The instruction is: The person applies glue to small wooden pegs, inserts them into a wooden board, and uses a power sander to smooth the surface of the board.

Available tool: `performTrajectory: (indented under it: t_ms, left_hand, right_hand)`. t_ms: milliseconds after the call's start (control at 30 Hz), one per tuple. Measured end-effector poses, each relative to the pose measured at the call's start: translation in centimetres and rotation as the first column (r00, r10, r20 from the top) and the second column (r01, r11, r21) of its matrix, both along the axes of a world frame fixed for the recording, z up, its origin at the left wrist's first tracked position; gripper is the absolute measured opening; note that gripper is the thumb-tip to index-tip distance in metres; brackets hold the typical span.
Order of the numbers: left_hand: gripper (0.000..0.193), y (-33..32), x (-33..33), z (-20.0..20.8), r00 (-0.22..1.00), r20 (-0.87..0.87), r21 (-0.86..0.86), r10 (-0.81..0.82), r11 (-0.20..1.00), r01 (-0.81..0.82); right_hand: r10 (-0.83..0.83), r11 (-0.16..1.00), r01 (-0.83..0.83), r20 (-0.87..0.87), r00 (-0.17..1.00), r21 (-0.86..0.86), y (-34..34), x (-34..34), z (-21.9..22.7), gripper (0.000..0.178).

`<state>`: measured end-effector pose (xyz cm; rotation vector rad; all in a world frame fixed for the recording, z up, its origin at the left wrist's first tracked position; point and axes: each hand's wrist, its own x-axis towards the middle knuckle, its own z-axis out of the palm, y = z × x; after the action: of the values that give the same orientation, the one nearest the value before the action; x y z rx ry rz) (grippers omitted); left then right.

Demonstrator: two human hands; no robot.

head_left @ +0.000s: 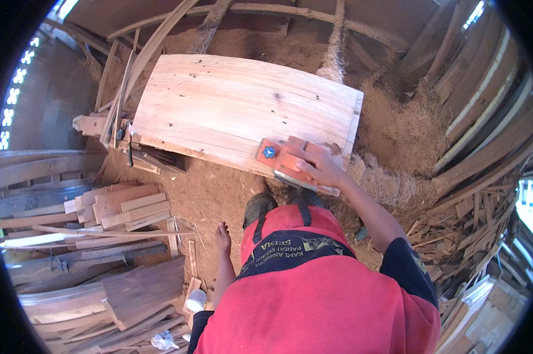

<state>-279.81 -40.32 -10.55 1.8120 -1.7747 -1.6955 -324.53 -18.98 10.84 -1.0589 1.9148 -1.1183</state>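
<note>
A wide pale wooden panel [231, 100] with several dark knots lies ahead of me. On its near right edge rests an orange-red electric planer [287, 156] with a blue knob at its left end. My right hand [322, 167] is wrapped around the planer's body, its grip partly hidden under the fingers. Away from the panel, my left hand [222, 238] hangs low at my side, fingers loosely curled and nothing visible in them.
Wood shavings [390, 130] heap up right of the panel. Stacked boards [125, 206] lie at left, above a dark board [145, 289] and a white tub [195, 301]. Offcuts [473, 224] pile at right. A black handle-like piece [130, 152] hangs by the panel's left corner.
</note>
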Motion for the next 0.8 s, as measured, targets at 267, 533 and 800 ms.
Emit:
performTrajectory:
  t_ms: [267,533,800]
  left_hand:
    - [0.068,1.2,4.2,0.1,0.99,0.095,0.106,0.107,0.988,-0.117]
    - [0.065,0.3,4.5,0.8,0.988,0.093,0.046,0.12,0.991,-0.125]
    - [0.061,1.9,2.3,1.7,0.993,0.087,0.027,0.08,0.996,-0.083]
  right_hand:
    - [0.071,0.995,-0.078,-0.096,0.993,-0.066,-1.9,-1.0,-1.6,0.053]
    - [0.057,0.998,-0.06,0.098,0.994,0.032,-11.5,-0.5,1.1,0.056]
    - [-0.032,0.999,0.033,0.088,0.996,-0.016,3.0,-0.6,1.9,0.04]
